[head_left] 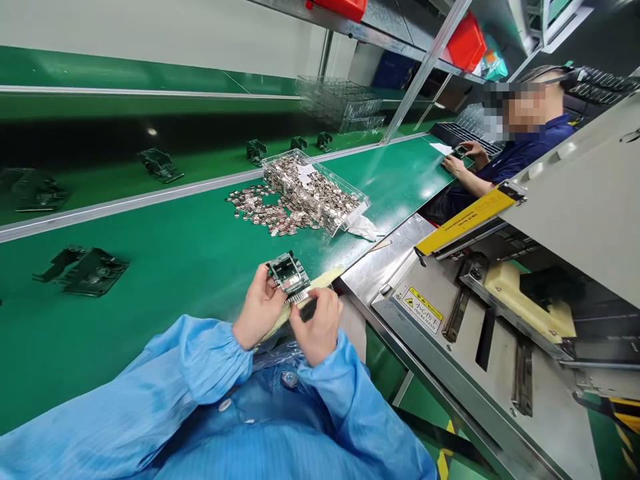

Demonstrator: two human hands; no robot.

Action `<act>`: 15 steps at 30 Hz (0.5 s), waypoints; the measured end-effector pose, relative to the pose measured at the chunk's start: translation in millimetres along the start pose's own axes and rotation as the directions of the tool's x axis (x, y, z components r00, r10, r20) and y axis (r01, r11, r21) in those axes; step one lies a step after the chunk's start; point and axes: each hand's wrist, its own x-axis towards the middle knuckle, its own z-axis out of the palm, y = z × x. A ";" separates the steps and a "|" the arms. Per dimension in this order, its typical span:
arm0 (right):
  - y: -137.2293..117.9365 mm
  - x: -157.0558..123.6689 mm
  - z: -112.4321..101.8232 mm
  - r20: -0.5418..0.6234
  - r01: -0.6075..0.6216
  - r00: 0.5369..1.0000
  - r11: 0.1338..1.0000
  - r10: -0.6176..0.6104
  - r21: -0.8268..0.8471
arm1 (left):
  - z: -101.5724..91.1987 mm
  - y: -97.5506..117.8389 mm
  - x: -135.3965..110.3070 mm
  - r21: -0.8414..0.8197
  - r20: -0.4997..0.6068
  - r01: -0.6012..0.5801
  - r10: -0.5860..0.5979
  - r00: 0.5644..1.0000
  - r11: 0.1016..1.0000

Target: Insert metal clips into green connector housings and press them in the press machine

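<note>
My left hand (260, 303) is closed on the left edge of a dark plastic frame (289, 270) with a square opening, held tilted above the table's front edge. A row of small silvery metal pieces (299, 295) shows along its lower side. My right hand (320, 323) has thumb and fingers bent together at that lower side, touching it; whatever lies between the fingertips is hidden. Beyond my hands, a clear plastic box (361, 212) holds a heap of small metal pieces (320, 193). More loose metal pieces (273, 217) are spilled on the green table to its left.
Another dark part (95, 272) lies at left. Several similar parts (160, 165) sit on the green belt behind a metal rail (125, 198). A machine (450, 313) with a warning label stands at right. A co-worker (530, 140) handles a part farther along. Clear trays (340, 103) are stacked behind.
</note>
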 end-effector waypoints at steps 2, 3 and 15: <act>-0.2 -17.9 -7.1 -0.026 -0.071 0.997 0.996 0.073 0.060 | 3.3 0.6 -6.0 0.014 0.023 0.008 -0.009 1.000 1.000; -0.5 -25.3 -8.2 -0.032 -0.136 0.990 0.984 0.140 0.113 | 6.0 0.3 -6.9 0.015 0.031 0.009 -0.009 0.999 1.000; -15.7 -36.2 26.1 0.381 -0.605 0.752 0.334 0.537 0.723 | 16.0 -8.0 -5.7 -0.001 0.032 0.023 -0.023 0.999 1.000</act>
